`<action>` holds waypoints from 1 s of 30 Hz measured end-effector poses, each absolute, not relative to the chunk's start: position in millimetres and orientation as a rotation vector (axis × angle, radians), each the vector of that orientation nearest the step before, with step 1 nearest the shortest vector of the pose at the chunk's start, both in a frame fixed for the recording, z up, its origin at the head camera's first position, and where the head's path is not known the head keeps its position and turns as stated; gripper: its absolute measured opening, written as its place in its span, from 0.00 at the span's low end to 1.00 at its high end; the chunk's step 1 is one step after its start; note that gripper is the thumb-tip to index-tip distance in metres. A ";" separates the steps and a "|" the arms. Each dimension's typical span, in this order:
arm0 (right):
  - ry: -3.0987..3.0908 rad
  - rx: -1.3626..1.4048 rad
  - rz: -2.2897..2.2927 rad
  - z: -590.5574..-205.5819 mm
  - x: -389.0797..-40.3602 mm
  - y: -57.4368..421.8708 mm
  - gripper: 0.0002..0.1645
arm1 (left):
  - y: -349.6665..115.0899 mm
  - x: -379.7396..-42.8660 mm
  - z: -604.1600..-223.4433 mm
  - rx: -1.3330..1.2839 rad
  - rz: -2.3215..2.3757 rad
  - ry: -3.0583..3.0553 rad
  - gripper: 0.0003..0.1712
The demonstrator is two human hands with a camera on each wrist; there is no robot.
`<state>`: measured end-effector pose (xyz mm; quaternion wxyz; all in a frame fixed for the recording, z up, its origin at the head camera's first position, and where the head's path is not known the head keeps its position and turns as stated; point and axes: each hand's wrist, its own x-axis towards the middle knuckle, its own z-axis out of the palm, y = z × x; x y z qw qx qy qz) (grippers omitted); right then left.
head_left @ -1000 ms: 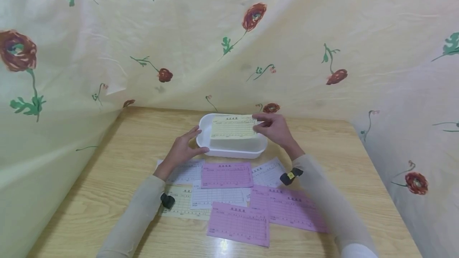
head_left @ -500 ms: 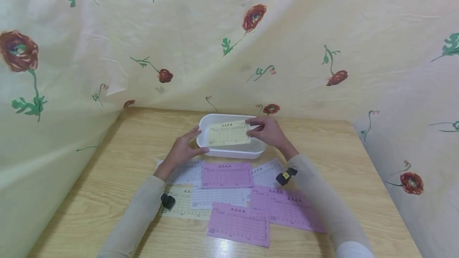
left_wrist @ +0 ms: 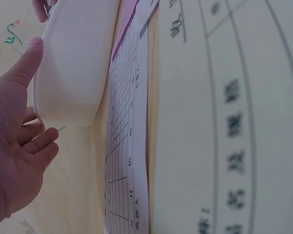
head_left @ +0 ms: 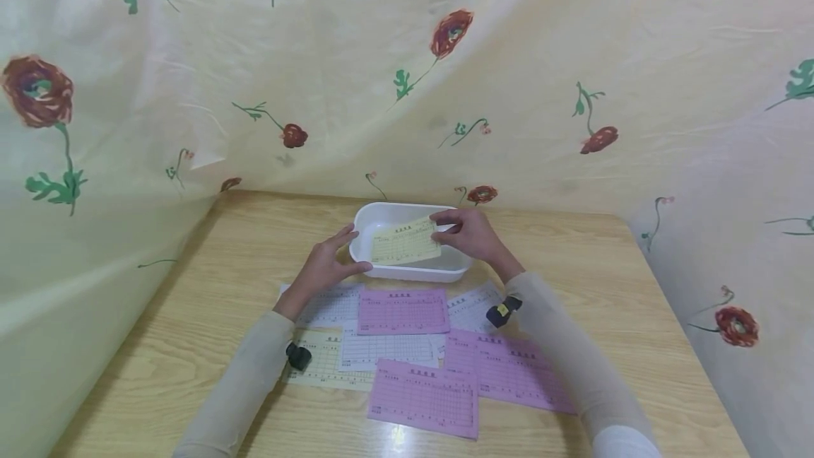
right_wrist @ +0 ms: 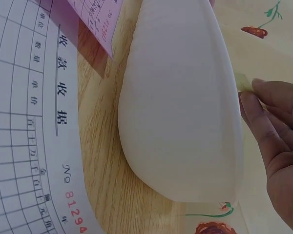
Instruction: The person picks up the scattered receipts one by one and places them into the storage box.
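Observation:
My right hand (head_left: 472, 233) pinches a yellow receipt slip (head_left: 404, 242) by its right end, between thumb and fingers. The slip slants down into a white plastic tray (head_left: 416, 274), its left end lower. In the right wrist view only a bit of the slip (right_wrist: 243, 82) shows past the tray's rim. My left hand (head_left: 323, 265) holds the tray at its left end, thumb at the front rim and fingers round the corner. The left wrist view shows this hand (left_wrist: 19, 131) with bent fingers against the tray's outer end (left_wrist: 73, 68).
In front of the tray lie several overlapping slips: pink slips (head_left: 422, 398), white slips (head_left: 388, 350) and a yellow slip (head_left: 324, 362). They rest on a wood-grain table (head_left: 191, 324). A flowered cloth (head_left: 356, 62) hangs behind and at both sides.
My right hand has moved left and slightly down, taking the yellow slip lower into the tray and tilting it. My left hand stays in place on the tray.

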<state>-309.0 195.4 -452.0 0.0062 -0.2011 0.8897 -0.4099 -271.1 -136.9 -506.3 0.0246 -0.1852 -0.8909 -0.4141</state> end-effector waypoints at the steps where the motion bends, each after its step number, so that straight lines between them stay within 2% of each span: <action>1: 2.789 -0.619 -1.279 -452.0 -309.1 194.7 0.23 | -137.0 -270.7 -506.1 -0.573 -1.284 -2.756 0.53; 20: 2.779 -0.546 -1.306 -450.6 -303.1 198.7 0.23 | -140.6 -265.2 -503.5 -0.571 -1.302 -2.774 0.53; 30: 2.824 -0.553 -1.276 -427.4 -278.6 205.9 0.23 | -143.8 -260.9 -501.5 -0.584 -1.314 -2.782 0.52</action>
